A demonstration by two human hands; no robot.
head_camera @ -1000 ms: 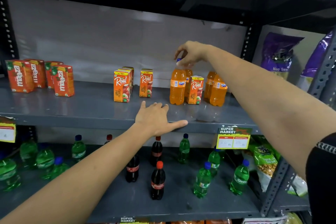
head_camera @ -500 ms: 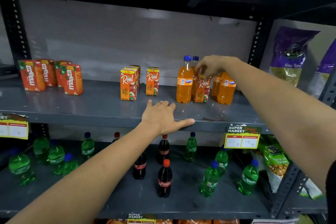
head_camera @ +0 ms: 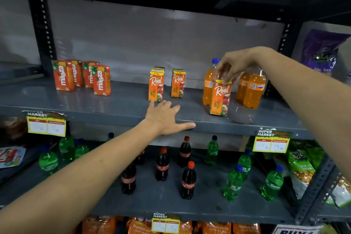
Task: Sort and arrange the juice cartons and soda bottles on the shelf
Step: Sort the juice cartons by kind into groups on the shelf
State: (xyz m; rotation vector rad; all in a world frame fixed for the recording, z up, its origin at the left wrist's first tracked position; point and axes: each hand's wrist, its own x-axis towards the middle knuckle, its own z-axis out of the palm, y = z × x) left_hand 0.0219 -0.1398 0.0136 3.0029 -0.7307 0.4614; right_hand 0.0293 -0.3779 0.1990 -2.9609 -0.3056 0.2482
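Note:
My right hand (head_camera: pixel 234 66) pinches the top of an orange Real apple carton (head_camera: pixel 220 99), which stands near the front of the upper shelf (head_camera: pixel 117 108), in front of an orange Fanta bottle (head_camera: pixel 208 83). Two more Fanta bottles (head_camera: pixel 251 89) stand to its right. Other Real cartons (head_camera: pixel 156 86) (head_camera: pixel 178 84) stand in the shelf's middle. Several red Maaza cartons (head_camera: pixel 81 77) are grouped at the left. My left hand (head_camera: pixel 165 118) lies flat, fingers spread, on the shelf's front edge and holds nothing.
The lower shelf holds dark cola bottles (head_camera: pixel 188 180) in the middle and green Sprite bottles (head_camera: pixel 272 184) (head_camera: pixel 48 159) on both sides. Yellow price tags (head_camera: pixel 271 141) hang from the shelf edges. Snack bags (head_camera: pixel 302 169) fill the right bay; a purple bag (head_camera: pixel 321 53) sits above.
My right hand let go of the Fanta bottle's cap, moved right to the Real carton between the bottles, took it by the top and drew it forward. My left hand stayed put.

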